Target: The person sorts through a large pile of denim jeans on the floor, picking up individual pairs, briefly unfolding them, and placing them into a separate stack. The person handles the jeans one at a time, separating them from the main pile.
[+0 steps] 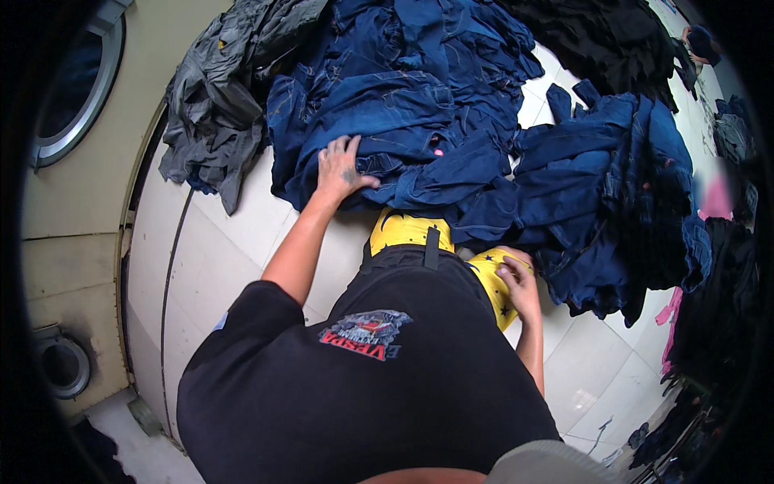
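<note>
A large heap of dark blue denim garments (395, 97) lies on the floor in front of me. My left hand (342, 168) rests on its near edge, fingers spread and thumb stretched to the right, gripping nothing. My right hand (520, 284) is beside my right knee, on or just over the yellow patterned trousers (490, 278). Its fingers are loosely bent and apart, with nothing seen in them. A second blue denim pile (601, 181) lies just past that hand, to the right, touching the big heap.
Grey garments (222, 97) are heaped at the far left, black ones (605, 40) at the far right. A beige machine (76, 266) with round windows stands along the left. More dark clothes (713, 298) and a pink strip (671, 327) line the right side. Pale tiles (218, 242) form the floor.
</note>
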`<state>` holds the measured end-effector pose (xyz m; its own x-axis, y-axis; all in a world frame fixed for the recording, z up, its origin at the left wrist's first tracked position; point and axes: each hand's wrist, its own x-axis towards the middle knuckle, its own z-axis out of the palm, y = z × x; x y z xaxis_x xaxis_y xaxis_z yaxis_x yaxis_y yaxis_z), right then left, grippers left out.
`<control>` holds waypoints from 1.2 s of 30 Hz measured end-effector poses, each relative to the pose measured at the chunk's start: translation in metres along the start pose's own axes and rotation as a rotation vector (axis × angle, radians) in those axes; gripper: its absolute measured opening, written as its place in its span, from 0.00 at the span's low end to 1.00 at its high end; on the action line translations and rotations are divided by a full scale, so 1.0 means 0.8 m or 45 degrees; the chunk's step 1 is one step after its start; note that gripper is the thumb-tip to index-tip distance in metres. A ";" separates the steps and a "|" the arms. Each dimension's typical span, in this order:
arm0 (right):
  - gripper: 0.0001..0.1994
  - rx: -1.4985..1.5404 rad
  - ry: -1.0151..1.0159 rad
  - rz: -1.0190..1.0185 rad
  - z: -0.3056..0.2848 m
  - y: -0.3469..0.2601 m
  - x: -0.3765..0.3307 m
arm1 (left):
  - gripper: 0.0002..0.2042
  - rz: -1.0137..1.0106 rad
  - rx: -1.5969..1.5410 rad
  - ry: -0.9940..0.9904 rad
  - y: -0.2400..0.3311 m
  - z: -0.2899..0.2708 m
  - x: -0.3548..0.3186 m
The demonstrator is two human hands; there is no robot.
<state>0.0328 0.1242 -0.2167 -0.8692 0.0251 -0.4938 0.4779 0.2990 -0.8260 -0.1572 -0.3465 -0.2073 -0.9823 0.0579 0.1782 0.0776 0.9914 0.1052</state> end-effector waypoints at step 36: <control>0.48 -0.851 0.005 -0.394 0.028 -0.172 -0.029 | 0.46 0.214 -0.369 -0.853 0.124 -0.164 -0.058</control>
<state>-0.0098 0.0612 -0.0977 -0.9528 -0.1516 -0.2630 0.0324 0.8107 -0.5846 -0.0816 -0.2658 -0.0769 -0.8396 0.3565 -0.4097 0.1865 0.8978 0.3990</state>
